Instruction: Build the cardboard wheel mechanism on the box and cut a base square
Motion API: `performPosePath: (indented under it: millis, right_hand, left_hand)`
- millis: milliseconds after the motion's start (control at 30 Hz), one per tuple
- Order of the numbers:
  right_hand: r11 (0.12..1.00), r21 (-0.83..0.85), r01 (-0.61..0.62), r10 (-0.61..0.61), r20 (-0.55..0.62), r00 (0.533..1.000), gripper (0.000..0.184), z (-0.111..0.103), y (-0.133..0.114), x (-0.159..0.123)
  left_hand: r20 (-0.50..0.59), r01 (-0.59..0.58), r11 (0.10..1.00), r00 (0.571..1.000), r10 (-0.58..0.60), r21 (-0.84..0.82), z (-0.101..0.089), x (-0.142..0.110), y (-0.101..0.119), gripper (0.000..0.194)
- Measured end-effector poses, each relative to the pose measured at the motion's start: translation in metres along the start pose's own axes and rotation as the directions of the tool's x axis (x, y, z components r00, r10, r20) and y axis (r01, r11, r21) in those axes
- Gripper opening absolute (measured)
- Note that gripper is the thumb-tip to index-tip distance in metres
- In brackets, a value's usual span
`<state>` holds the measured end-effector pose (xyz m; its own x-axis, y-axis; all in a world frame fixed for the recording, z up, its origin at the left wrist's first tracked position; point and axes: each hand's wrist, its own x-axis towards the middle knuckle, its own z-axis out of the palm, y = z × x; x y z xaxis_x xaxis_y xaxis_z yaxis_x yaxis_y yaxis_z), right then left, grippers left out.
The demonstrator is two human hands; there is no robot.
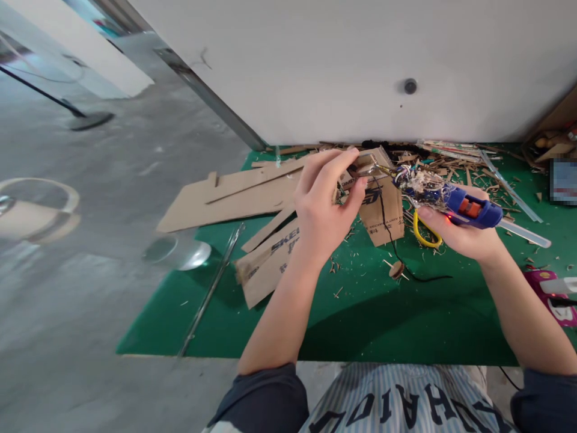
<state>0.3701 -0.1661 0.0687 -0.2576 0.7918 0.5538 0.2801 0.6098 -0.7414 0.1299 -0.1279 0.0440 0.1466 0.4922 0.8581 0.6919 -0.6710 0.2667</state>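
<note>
In the head view, the blue glue gun is up over the right half of the table, its long axis slanting from upper left to lower right. Its nozzle points left and slightly away from the person, toward a small cardboard piece; a translucent glue stick juts from the rear.

Below lies a green table strewn with cardboard scraps, a wooden-pinned disc and black cord. Beyond it stands a white panel; grey floor spreads leftward.

The left hand pinches the cardboard piece — fingers arched over, thumb below. The right hand grips the glue gun from beneath, its forearm angling in from lower right.
</note>
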Motion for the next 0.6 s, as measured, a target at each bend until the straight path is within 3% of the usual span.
performPosePath:
  millis: [167, 600]
  right_hand:
    - [1.000, 0.007, -0.010, 0.010, -0.006, 1.000, 0.042, 0.0007, 0.0023, -0.0009]
    - [1.000, 0.025, 0.006, -0.006, -0.012, 1.000, 0.043, -0.0003, 0.0046, -0.0005]
  left_hand:
    - [0.024, 0.018, 1.000, 1.000, -0.018, 0.013, -0.0016, 0.0003, 0.0002, 0.034]
    - [0.020, -0.075, 0.997, 0.997, 0.076, -0.026, -0.0048, 0.0008, 0.0021, 0.041]
